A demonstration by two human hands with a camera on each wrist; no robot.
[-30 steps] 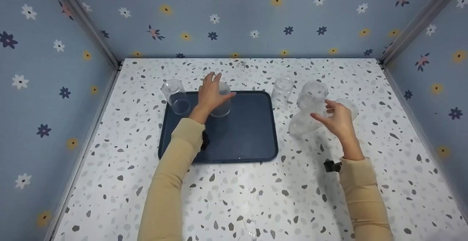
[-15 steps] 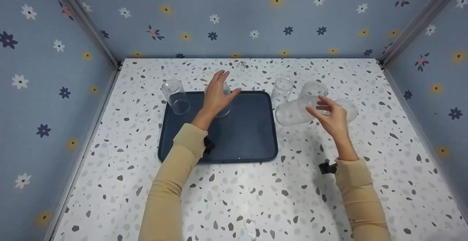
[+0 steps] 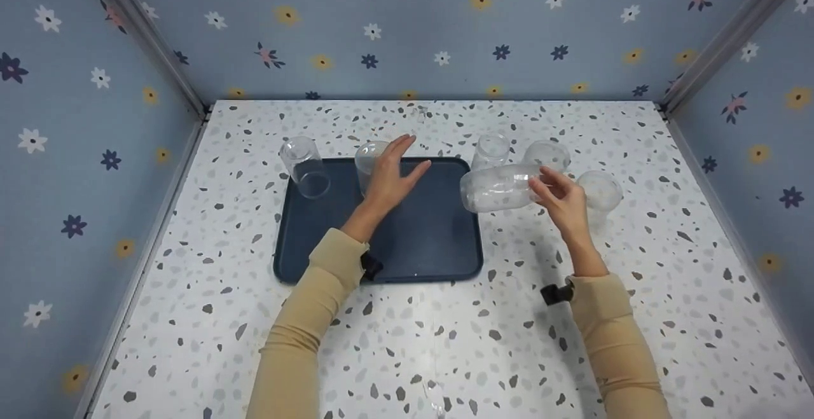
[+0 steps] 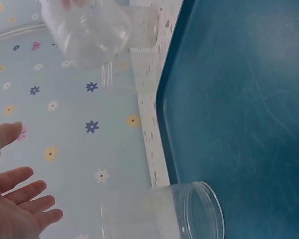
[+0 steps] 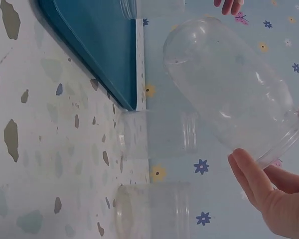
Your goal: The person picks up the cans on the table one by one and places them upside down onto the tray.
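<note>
While the right hand [image 3: 559, 199] gripped a clear jar [image 3: 499, 187] sideways, right of centre, above the tray [image 3: 439, 241] edge, the left hand [image 3: 389, 177] hovered released; setting it upright seemed next.

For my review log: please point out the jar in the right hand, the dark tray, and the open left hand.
held jar [image 3: 493, 187], head view, middle of its clear side wall.
dark tray [image 3: 432, 241], head view, bare floor near its right front.
left hand [image 3: 389, 180], head view, back of the hand.
</note>
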